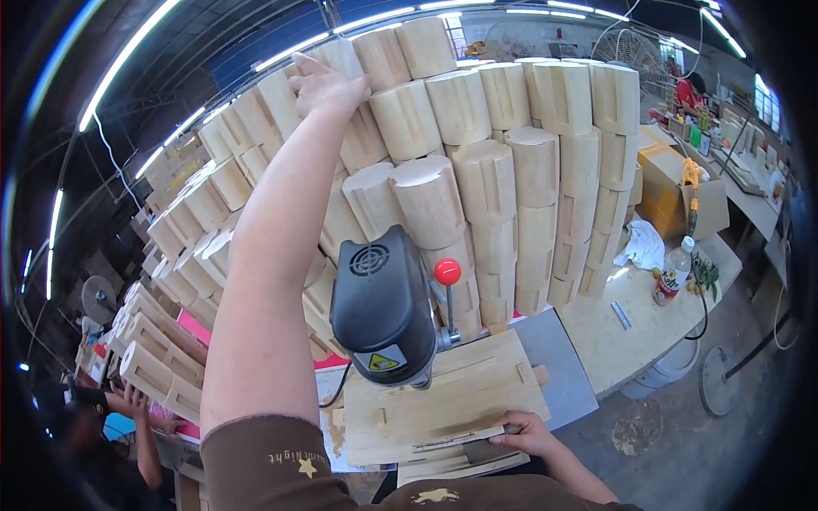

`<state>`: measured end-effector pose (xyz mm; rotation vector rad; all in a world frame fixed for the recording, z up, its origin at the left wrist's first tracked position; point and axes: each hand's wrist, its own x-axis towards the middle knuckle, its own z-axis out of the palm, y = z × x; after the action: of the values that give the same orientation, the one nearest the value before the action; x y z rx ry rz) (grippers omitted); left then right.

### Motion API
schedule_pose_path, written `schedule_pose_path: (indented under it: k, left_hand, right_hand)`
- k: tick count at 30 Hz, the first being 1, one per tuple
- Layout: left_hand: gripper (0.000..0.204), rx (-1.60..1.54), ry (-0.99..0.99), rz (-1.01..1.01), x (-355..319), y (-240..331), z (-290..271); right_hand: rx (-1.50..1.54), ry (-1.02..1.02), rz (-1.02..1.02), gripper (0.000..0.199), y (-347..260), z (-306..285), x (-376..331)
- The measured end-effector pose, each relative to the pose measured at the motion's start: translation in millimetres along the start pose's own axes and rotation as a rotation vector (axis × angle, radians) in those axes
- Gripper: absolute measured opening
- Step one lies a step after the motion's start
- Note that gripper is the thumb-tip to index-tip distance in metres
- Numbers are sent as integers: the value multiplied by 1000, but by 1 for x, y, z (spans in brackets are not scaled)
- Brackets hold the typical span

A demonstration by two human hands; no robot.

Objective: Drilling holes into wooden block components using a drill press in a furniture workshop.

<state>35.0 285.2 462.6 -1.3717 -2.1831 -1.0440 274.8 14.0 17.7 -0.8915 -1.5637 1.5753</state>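
Observation:
My left arm stretches up to the top of a tall stack of pale wooden cylinders (483, 175) with grooves cut along their sides. There my left hand (327, 88), fingers apart, lies against a top-row cylinder (339, 58); part of the contact is hidden. Low in front of me, my right hand (523, 433) is closed on the end of a grooved wooden piece (477, 451) at the near edge of a flat wooden board (447, 387). Above that board stands a black machine head (379, 294) with a yellow warning label and a red-knobbed lever (447, 272).
To the right, a worktable (588, 341) carries a plastic bottle (673, 272), a white cloth (643, 245) and a cardboard box (669, 183). A white bucket (660, 381) stands below it. At lower left another person (94, 434) has hands near more grooved cylinders (162, 366).

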Motion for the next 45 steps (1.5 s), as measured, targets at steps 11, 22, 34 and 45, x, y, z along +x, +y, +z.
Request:
schedule_pose_path:
  k: [11,22,34,45]
  left_hand:
    - [121,80,98,73,4,8,9]
    - [89,143,158,172,29,4,-6]
    - [85,39,-386,160,45,6,-53]
    - [96,136,126,30,16,14,4]
  right_hand:
    - [9,52,-44,30,-1,3,0]
    - [-32,36,-67,29,-6,5,1]
    - [-27,30,-86,30,-5,5,2]
    - [-49,47,-100,33,-2,5,-1]
